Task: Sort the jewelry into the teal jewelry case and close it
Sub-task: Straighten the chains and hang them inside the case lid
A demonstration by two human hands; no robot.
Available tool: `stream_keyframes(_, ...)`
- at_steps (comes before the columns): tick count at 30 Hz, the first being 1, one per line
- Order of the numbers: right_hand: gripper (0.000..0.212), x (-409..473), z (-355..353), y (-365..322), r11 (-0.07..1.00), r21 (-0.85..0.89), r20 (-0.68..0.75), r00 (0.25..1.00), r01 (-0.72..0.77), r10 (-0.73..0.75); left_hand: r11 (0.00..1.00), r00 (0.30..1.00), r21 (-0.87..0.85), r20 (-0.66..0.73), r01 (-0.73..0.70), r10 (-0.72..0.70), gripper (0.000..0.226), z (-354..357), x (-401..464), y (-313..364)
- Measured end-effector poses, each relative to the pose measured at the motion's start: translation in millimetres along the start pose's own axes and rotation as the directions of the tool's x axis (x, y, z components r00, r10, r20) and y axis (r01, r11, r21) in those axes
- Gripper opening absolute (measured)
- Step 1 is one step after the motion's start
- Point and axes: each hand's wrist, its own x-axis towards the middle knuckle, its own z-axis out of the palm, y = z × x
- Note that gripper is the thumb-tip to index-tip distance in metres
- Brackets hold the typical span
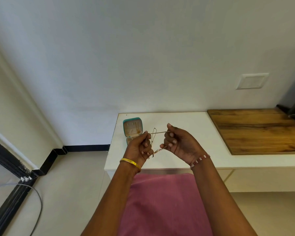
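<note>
Both hands, left (140, 148) and right (178, 142), pinch a thin chain (157, 132) taut above the desk (186, 120), near the open teal jewelry case (132, 127).

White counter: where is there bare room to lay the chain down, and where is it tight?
Bare patches on the white counter: between the right hand and the wood board, and along the back edge by the wall. Tight at the left end, where the open teal case, left hand and chain bunch.

Teal jewelry case (132, 120) open on tabletop; thin chain (157, 133) stretched taut, possibly tangled.
</note>
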Motion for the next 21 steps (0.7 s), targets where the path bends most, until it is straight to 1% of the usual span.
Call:
stream_keyframes(2,0.026,-1,2,1,1.000,0.016,0.016,1.000,0.004,-0.004,1.000,1.000,0.024,0.016,-0.008,0.008,0.023,-1,0,0)
stream_keyframes(6,0.020,0,1,2,0.999,-0.036,0.019,1.000,0.025,-0.024,0.997,1.000,0.081,0.029,-0.014,0.011,0.033,-2,1,0)
stream_keyframes(9,0.018,1,-2,2,0.995,-0.090,-0.008,0.999,0.046,-0.047,0.981,0.999,0.190,0.022,-0.032,0.028,0.028,-3,-2,4)
stream_keyframes(12,0.016,7,-1,5,0.990,-0.138,-0.010,0.999,0.029,-0.031,0.953,0.996,0.296,-0.045,-0.058,0.075,0.024,-13,1,6)
stream_keyframes(14,0.015,8,-3,7,0.986,-0.164,-0.023,0.999,0.038,-0.042,0.946,0.991,0.316,-0.091,-0.068,0.102,0.025,-15,2,4)
stream_keyframes(18,0.010,10,-4,13,0.953,-0.295,-0.079,0.993,0.066,-0.093,0.937,0.985,0.338,-0.112,-0.088,0.133,0.023,-18,5,2)
stream_keyframes(21,0.009,14,-4,20,0.893,-0.444,-0.134,0.980,0.076,-0.150,0.932,0.977,0.345,-0.139,-0.106,0.162,0.021,-23,8,1)
